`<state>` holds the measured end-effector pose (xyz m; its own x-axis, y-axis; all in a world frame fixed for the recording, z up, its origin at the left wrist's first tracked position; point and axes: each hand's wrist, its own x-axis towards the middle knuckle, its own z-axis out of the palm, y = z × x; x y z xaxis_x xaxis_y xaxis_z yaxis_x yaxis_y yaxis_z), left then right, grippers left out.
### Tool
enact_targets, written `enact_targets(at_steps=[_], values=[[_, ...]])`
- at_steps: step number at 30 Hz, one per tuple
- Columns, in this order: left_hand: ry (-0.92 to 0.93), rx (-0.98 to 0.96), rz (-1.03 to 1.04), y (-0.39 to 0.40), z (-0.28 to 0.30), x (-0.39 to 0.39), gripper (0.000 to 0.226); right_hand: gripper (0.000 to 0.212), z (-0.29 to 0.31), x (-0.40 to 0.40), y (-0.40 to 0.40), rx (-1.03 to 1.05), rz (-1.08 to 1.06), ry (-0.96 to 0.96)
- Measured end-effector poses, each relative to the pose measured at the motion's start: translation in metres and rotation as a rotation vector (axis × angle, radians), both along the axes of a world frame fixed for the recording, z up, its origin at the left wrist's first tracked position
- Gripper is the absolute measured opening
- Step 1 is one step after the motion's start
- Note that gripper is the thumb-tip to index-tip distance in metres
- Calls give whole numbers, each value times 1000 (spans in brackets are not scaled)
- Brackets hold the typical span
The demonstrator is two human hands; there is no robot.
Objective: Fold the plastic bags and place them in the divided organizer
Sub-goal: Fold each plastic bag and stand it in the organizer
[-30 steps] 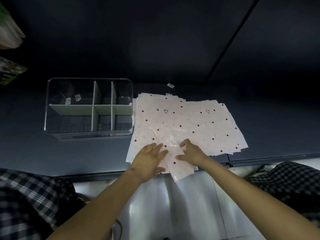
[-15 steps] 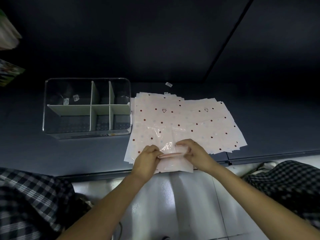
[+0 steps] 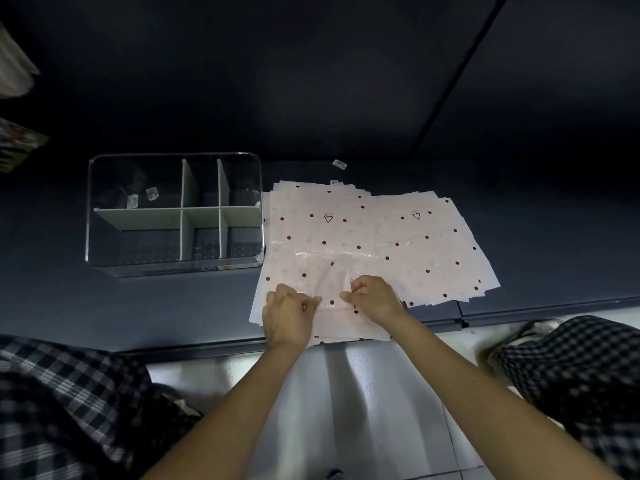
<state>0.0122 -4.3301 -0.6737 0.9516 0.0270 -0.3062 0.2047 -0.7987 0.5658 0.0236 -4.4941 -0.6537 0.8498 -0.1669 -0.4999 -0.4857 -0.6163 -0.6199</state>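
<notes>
Resting surface: dark matte table (image 3: 138, 306), far edge lost in shadow.
Bags: thin dotted plastic bags (image 3: 426, 251), fanned flat.
Organizer: clear divided organizer (image 3: 104, 237), nine o'clock of them.
Hands: left hand (image 3: 289, 315), right hand (image 3: 372, 296) pinch the front bag's crinkled fold; fingertips partly hidden.

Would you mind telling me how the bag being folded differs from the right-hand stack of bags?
The bag being folded is creased and lifted at its middle; the right-hand stack lies flat. The left hand and right hand pinch the bag; nothing touches the stack. The bag lies on the left-hand stack, nearer the table edge. Both are pale pink with dots.
</notes>
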Motion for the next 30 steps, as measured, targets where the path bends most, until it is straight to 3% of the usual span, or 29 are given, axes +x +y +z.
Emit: enact_targets(at_steps=[9,11,12,15,18,22,25,27,30], values=[[-58,193,117,-17,9,0,35,15,2,6,7,-9,-83,73],[-242,167,-43,-19,9,-1,35,15,2,8,7,-5,-106,86],[-314,155,-217,-21,8,-1,40,17,2,9,8,-8,-103,97],[-298,301,-697,-15,-1,1,60,26,2,9,8,-50,-64,123],[-172,387,-783,2,-12,7,71,35,1,9,6,-41,-77,91],[-170,470,-881,17,-16,15,71,25,3,4,7,-53,-108,63],[-190,464,-890,17,-17,17,68,29,-2,-13,12,-378,140,-289],[-201,455,-889,18,-17,16,66,45,-8,-21,17,-436,427,-481],[-186,431,-895,19,-17,17,69,57,-17,-21,7,-541,746,-347]])
